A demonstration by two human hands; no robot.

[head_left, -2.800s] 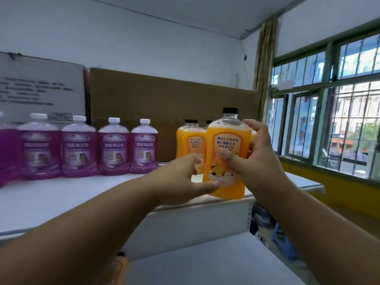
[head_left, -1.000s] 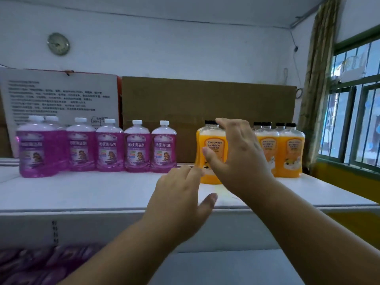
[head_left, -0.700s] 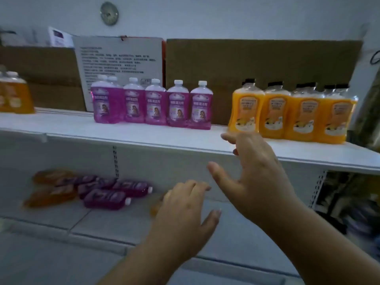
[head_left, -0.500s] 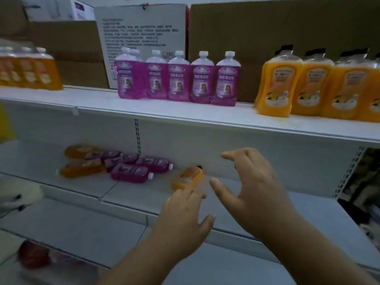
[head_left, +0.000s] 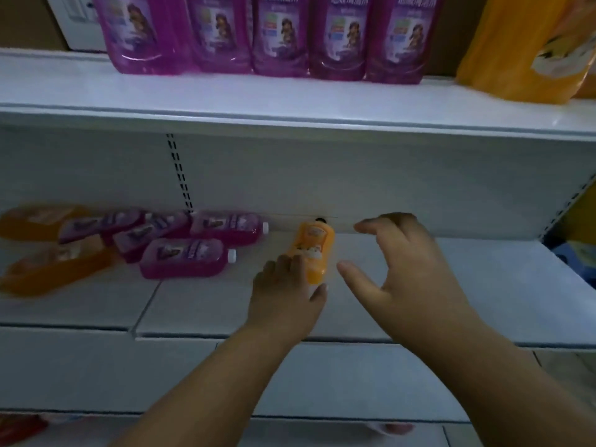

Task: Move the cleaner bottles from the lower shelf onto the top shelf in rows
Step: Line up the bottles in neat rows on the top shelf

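An orange cleaner bottle [head_left: 314, 250] with a black cap lies on the white lower shelf [head_left: 483, 285], cap toward the back wall. My left hand [head_left: 287, 295] reaches in with its fingertips at the bottle's near end, holding nothing. My right hand [head_left: 403, 269] hovers spread just right of the bottle, fingers loosely bent, not touching it. Several purple bottles [head_left: 183, 258] lie on their sides to the left, with orange bottles [head_left: 54, 269] beyond them. On the top shelf [head_left: 290, 101] stand a row of purple bottles [head_left: 280, 33] and an orange bottle [head_left: 522, 46].
The shelf's white back panel [head_left: 354, 179] with a slotted upright [head_left: 179, 175] closes off the rear. A further white shelf [head_left: 322, 375] runs below my arms. Something red [head_left: 19, 427] shows at the bottom left corner.
I set an orange bottle into the top-shelf row, then let go. My view dropped to the lower shelf, and both empty hands came down toward the lying orange bottle.
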